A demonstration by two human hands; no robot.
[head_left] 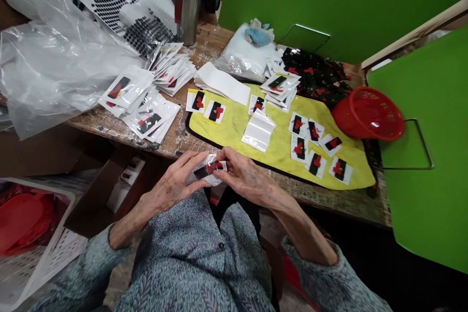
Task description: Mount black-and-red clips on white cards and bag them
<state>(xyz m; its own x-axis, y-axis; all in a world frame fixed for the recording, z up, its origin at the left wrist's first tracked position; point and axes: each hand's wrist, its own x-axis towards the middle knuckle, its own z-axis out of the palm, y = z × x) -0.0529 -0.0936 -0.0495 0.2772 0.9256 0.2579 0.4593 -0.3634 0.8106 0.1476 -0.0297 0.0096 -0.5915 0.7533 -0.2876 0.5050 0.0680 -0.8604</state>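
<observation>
Between my two hands, in front of the table edge, is a small clear plastic bag (208,169) with a black and a red piece on a white card in it. My left hand (179,175) is closed on the bag's left side. At its right side, the thumb and fingers of my right hand (241,175) pinch it. Just beyond, an unfilled clear bag (259,130) lies on the yellow mat (226,129). Several white cards (316,163) with black and red pieces are spread over the mat's right part, and two more cards (215,111) rest at its left.
Filled bags (146,117) are heaped at the left beside a large plastic sack (66,68). A steel flask (190,5) stands behind. Loose black and red pieces (314,75) and a red basket (369,114) are at the right, near green boards (431,156). A white crate (40,273) is lower left.
</observation>
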